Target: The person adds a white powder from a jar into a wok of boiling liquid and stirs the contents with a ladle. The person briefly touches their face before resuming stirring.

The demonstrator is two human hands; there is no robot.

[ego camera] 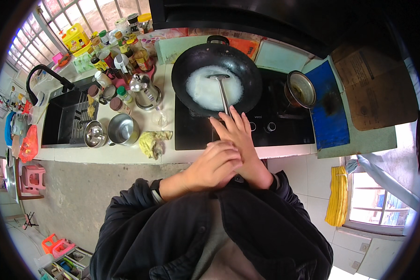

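Note:
My left hand (214, 163) lies with bent fingers against the back of my right hand (238, 141), near its wrist. The right hand's fingers are spread over the front edge of the gas hob (196, 134), and nothing shows in its grip; its palm is hidden. Just beyond the fingertips, a metal spatula (224, 92) leans in a black wok (243, 63), its head in cloudy white, foamy liquid (203, 85). Its handle end is hidden behind the right hand's fingers. A smaller metal pot (302, 89) with some liquid stands at the right burner.
Left of the hob lie a yellow cloth (154, 142), a metal pot (123, 129) and a steel kettle (145, 91). Bottles and jars (140, 57) crowd the counter behind. A black sink (61, 117) is farther left. A range hood (238, 15) hangs over the wok.

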